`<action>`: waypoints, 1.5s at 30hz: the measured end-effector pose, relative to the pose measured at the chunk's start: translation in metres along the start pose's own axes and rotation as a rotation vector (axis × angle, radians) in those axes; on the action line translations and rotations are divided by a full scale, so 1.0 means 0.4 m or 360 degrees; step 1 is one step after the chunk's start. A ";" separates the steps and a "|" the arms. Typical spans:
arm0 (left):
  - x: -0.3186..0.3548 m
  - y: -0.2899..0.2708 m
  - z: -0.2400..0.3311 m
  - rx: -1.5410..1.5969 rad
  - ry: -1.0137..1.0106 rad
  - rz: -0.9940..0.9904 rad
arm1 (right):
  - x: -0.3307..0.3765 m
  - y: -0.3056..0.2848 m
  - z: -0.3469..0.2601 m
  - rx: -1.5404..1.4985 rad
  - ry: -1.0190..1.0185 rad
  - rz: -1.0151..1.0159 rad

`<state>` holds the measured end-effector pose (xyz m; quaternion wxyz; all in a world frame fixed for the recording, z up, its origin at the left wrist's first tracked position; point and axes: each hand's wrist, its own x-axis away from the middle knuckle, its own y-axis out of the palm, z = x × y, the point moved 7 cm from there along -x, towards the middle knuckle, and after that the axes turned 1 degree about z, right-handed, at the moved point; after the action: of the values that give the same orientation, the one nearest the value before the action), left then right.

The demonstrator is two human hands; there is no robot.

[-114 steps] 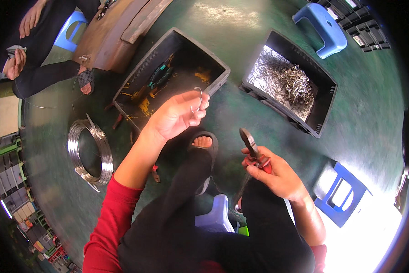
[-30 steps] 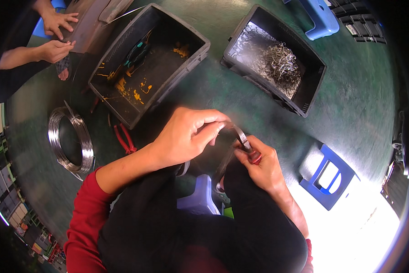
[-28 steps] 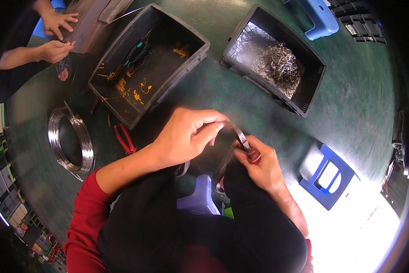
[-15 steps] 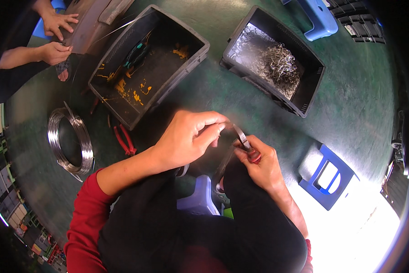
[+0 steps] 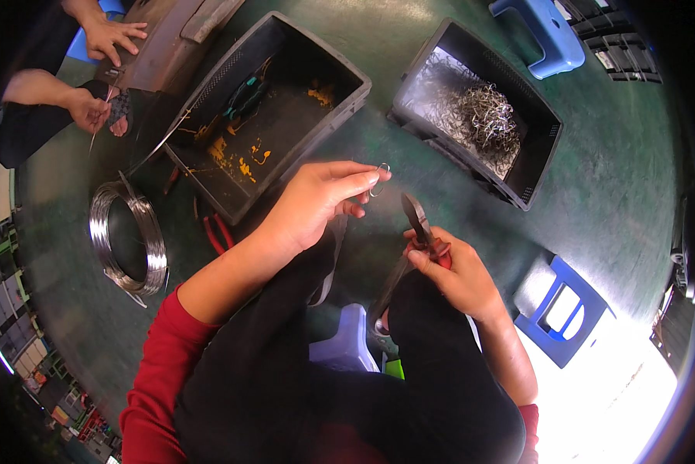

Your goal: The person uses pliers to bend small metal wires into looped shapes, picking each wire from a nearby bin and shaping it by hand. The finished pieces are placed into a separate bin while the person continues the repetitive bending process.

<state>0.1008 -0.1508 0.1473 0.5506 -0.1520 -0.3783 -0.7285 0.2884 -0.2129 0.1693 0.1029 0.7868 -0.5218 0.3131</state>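
Apart now, hands that met half a second ago: left hand (image 5: 309,205) pinches a small bent silver wire loop (image 5: 378,179) at its fingertips above the green floor (image 5: 378,100); right hand (image 5: 456,274) grips red-handled dark pliers (image 5: 419,220), just beside.

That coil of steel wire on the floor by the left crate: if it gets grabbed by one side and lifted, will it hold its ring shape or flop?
The wire coil is many bundled turns, so it probably sags a little but keeps its ring. Loose ends stick out at the top and bottom, so it may spring or snag. It looks heavy for its size, being dense metal, and lying flat on the green floor it is unlikely to roll.
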 end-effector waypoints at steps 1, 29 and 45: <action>0.001 -0.004 0.000 0.0040 -0.0008 0.0000 | -0.004 0.003 0.000 0.0039 0.0027 -0.0033; 0.004 -0.004 -0.003 -0.0313 0.0659 0.0070 | 0.006 0.048 0.033 -0.0689 0.0259 -0.0581; 0.030 0.038 0.036 -0.0584 0.1480 -0.0003 | 0.027 0.057 0.001 -0.0988 0.0329 -0.0836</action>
<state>0.1078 -0.1502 0.1704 0.6245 0.0950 0.0415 -0.7741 0.2710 -0.2311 0.1717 0.4631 0.7893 -0.3601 0.1815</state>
